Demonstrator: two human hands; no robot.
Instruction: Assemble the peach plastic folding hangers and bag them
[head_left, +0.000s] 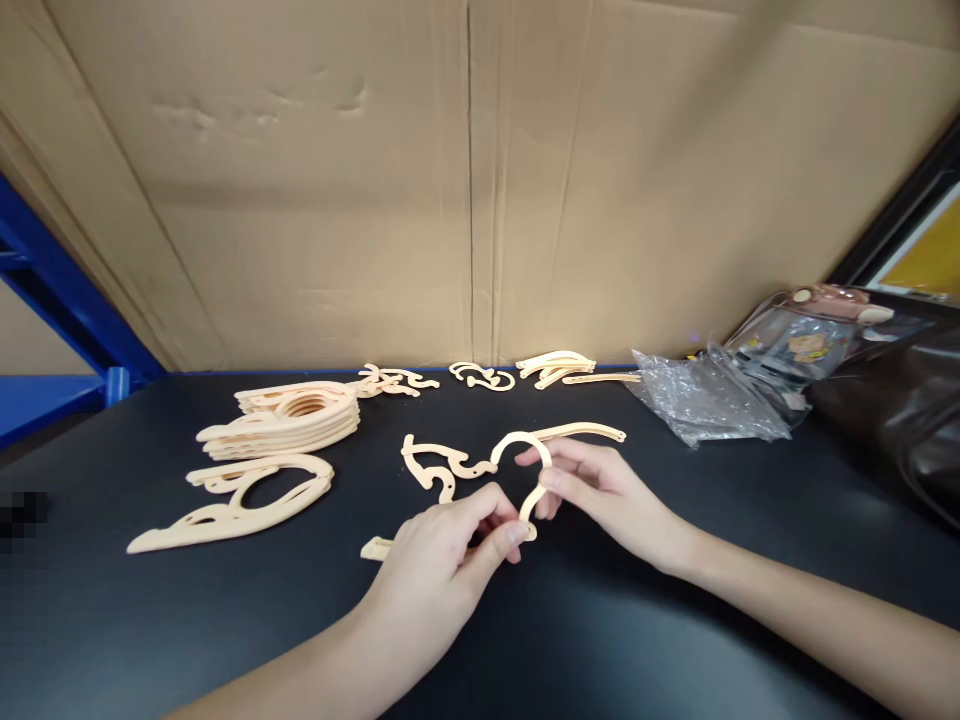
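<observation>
A curved cream plastic hanger hook is raised over the table, pinched by both hands. My left hand has thumb and fingers closed on its lower end. My right hand grips its side a little higher up. From behind my left hand sticks out the end of a cream strip; whether the hand touches it I cannot tell. Just beyond the hands lie loose hanger arm pieces with notched ends. A long slightly bent strip rests behind my right hand.
On the left are a folded hanger and a stack of similar hangers. Along the back lie small pieces, hooks and strips. Clear plastic bags and a dark bag stand right. Cardboard walls the back.
</observation>
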